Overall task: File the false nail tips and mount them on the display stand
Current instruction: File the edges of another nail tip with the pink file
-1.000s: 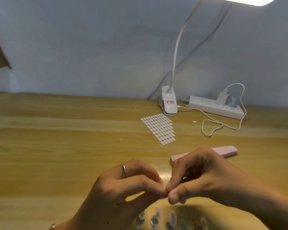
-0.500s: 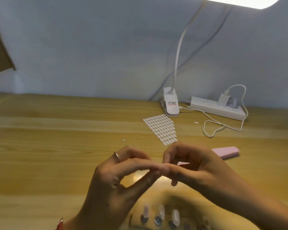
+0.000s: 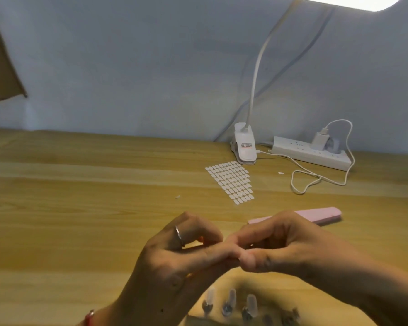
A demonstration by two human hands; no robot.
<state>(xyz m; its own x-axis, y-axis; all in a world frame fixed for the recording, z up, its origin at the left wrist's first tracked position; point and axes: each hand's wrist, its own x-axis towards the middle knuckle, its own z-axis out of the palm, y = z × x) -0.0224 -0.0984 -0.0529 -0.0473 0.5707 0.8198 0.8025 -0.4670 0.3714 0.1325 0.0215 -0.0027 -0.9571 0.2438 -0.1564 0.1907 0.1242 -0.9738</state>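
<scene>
Fingertips (image 3: 246,260) meet just above the display stand (image 3: 226,311). The left hand (image 3: 174,255) and right hand (image 3: 280,245) are both curled, and their tips press together. Whatever lies between them is hidden, so I cannot tell what either holds. Three clear nail tips (image 3: 231,297) stand upright on the stand. The pink file (image 3: 316,214) lies on the surface beyond the stand to the right, with no hand on it, and the sheet of white tabs (image 3: 231,182) is farther beyond. The step looks like readying a small piece for mounting. It is best done low over the stand with a light pinch, so a dropped piece lands close. The lamp clip (image 3: 244,147), far beyond the stand, carries a label whose print is too small to read.
</scene>
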